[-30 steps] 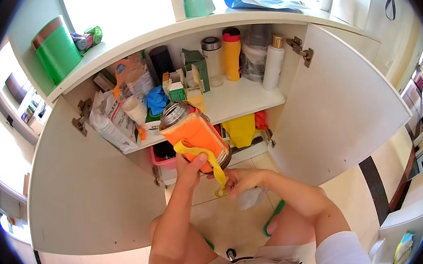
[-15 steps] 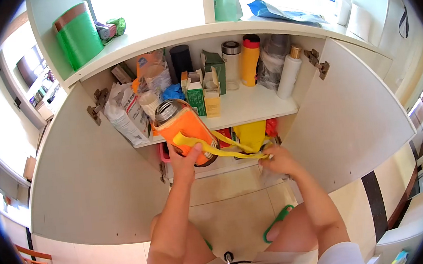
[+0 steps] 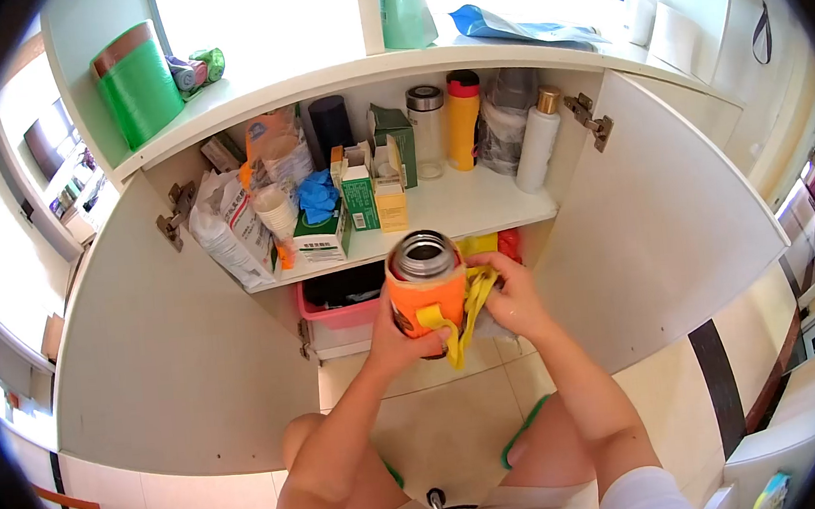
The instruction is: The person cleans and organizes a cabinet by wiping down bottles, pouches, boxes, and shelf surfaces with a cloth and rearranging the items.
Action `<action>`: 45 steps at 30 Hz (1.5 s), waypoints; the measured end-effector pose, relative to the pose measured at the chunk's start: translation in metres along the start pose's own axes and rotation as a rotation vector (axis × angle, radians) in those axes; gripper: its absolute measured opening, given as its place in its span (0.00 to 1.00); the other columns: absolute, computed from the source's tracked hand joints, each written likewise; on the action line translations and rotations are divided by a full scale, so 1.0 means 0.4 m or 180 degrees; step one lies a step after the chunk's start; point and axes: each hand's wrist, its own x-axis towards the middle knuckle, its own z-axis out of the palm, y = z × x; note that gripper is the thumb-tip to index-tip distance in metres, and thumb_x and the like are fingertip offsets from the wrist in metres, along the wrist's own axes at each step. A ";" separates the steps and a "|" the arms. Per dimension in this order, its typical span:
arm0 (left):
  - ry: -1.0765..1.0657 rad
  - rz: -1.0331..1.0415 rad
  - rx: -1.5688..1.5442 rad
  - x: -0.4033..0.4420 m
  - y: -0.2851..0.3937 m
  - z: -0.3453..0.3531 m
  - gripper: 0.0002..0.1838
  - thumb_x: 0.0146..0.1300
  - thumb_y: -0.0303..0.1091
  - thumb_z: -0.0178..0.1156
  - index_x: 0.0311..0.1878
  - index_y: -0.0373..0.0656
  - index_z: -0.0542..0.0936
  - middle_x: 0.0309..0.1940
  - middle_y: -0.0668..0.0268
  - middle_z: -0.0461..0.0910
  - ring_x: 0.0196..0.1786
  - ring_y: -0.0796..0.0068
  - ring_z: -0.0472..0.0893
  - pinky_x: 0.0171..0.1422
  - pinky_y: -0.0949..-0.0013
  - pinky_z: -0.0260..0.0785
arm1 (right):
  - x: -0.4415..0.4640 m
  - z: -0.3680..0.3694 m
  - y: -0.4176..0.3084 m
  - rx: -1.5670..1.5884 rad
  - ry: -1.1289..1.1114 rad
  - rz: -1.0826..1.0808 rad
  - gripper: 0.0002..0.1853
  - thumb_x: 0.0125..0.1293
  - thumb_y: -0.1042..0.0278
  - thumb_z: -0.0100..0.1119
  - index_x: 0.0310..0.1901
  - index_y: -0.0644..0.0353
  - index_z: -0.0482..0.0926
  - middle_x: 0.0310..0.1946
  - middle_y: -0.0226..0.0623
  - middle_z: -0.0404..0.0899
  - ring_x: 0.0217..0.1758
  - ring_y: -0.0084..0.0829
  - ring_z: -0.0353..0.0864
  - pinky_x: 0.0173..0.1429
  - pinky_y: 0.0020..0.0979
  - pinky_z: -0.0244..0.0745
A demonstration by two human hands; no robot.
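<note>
- The white cabinet [image 3: 392, 62] stands before you, both doors [image 3: 187, 368] swung wide.
- Its shelf [image 3: 480, 201] carries boxes [image 3: 359, 196] and bottles [image 3: 464, 121]; you see a pink basin [image 3: 350, 314] below.
- Your orange-sleeved flask [image 3: 425, 296] is in front of the cabinet, roughly upright, its steel mouth [image 3: 424, 258] uncovered.
- Your left hand [image 3: 396, 343] grasps the flask's side, thumb across its front.
- Your right hand [image 3: 515, 301] clutches the bunched yellow strap [image 3: 478, 297] beside it.

The left hand [image 3: 397, 339] grips an orange-sleeved bottle [image 3: 422, 296], its steel mouth [image 3: 425, 271] facing up; the right hand [image 3: 513, 299] holds the yellow strap [image 3: 478, 297] just beside it. Both cabinet doors [image 3: 187, 368] stand open. The shelf [image 3: 480, 206] bears cartons [image 3: 360, 198], stacked paper cups [image 3: 276, 212], a yellow flask [image 3: 462, 126] and a white bottle [image 3: 535, 149]; a pink basin [image 3: 345, 315] sits below
</note>
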 end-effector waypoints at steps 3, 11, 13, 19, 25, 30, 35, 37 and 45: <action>-0.0212 -0.0006 -0.0024 -0.003 -0.003 0.011 0.52 0.42 0.31 0.76 0.70 0.39 0.56 0.62 0.60 0.67 0.64 0.69 0.69 0.68 0.64 0.62 | -0.006 -0.013 -0.016 0.0249 -0.0564 -0.0184 0.23 0.58 0.72 0.60 0.56 0.65 0.73 0.46 0.40 0.80 0.46 0.28 0.80 0.48 0.27 0.75; -0.0223 0.0273 0.0224 0.009 -0.019 0.013 0.55 0.40 0.33 0.79 0.70 0.41 0.54 0.63 0.61 0.66 0.65 0.69 0.68 0.69 0.63 0.62 | -0.019 -0.028 -0.109 0.0334 -0.1318 -0.0132 0.55 0.40 0.53 0.80 0.68 0.66 0.58 0.58 0.46 0.72 0.62 0.36 0.72 0.64 0.34 0.67; -0.0203 0.0234 0.0411 -0.002 -0.032 0.015 0.56 0.39 0.33 0.79 0.70 0.41 0.54 0.63 0.61 0.66 0.65 0.69 0.67 0.70 0.63 0.61 | -0.027 -0.015 -0.105 0.0360 -0.1352 0.0066 0.61 0.36 0.50 0.82 0.68 0.67 0.55 0.59 0.47 0.71 0.63 0.38 0.71 0.67 0.35 0.64; -0.0418 0.0490 0.0968 -0.028 -0.029 0.020 0.56 0.42 0.32 0.76 0.72 0.43 0.50 0.64 0.56 0.65 0.66 0.64 0.67 0.70 0.60 0.60 | -0.044 0.018 -0.052 0.0312 -0.0819 0.0131 0.58 0.35 0.51 0.83 0.65 0.68 0.58 0.57 0.49 0.73 0.61 0.41 0.74 0.66 0.36 0.66; -0.0668 -0.0283 0.0468 -0.048 -0.007 0.021 0.56 0.46 0.32 0.75 0.74 0.43 0.47 0.66 0.56 0.61 0.69 0.63 0.64 0.71 0.61 0.59 | -0.067 0.013 -0.044 0.0566 -0.0740 0.0176 0.48 0.38 0.60 0.83 0.61 0.61 0.64 0.54 0.36 0.75 0.57 0.28 0.74 0.64 0.33 0.68; -0.0849 0.0226 0.0592 -0.030 0.027 0.020 0.60 0.48 0.34 0.75 0.76 0.45 0.42 0.70 0.54 0.57 0.74 0.61 0.57 0.75 0.60 0.51 | -0.065 -0.028 -0.091 0.0201 -0.0614 -0.0085 0.50 0.37 0.59 0.83 0.62 0.61 0.64 0.54 0.35 0.75 0.57 0.29 0.74 0.64 0.34 0.68; -0.0732 0.0413 0.0694 -0.020 0.000 -0.004 0.61 0.48 0.36 0.74 0.77 0.46 0.40 0.72 0.52 0.52 0.75 0.57 0.54 0.76 0.52 0.45 | -0.042 -0.107 -0.187 0.0032 0.0143 -0.0665 0.52 0.34 0.57 0.84 0.62 0.62 0.64 0.54 0.35 0.75 0.56 0.31 0.75 0.64 0.35 0.68; -0.0642 0.0475 0.0731 -0.023 0.004 -0.001 0.59 0.50 0.36 0.73 0.77 0.46 0.40 0.70 0.52 0.58 0.73 0.58 0.57 0.76 0.50 0.45 | -0.020 -0.158 -0.254 0.0057 0.0288 -0.0725 0.50 0.35 0.57 0.85 0.60 0.62 0.67 0.54 0.37 0.75 0.56 0.31 0.75 0.63 0.36 0.70; -0.0751 0.0367 0.0554 -0.013 -0.002 0.002 0.50 0.57 0.31 0.67 0.76 0.42 0.44 0.58 0.56 0.73 0.67 0.65 0.67 0.74 0.58 0.48 | 0.140 -0.353 -0.515 0.0228 0.1114 -0.1025 0.38 0.47 0.66 0.78 0.59 0.62 0.68 0.52 0.38 0.76 0.53 0.29 0.77 0.58 0.33 0.74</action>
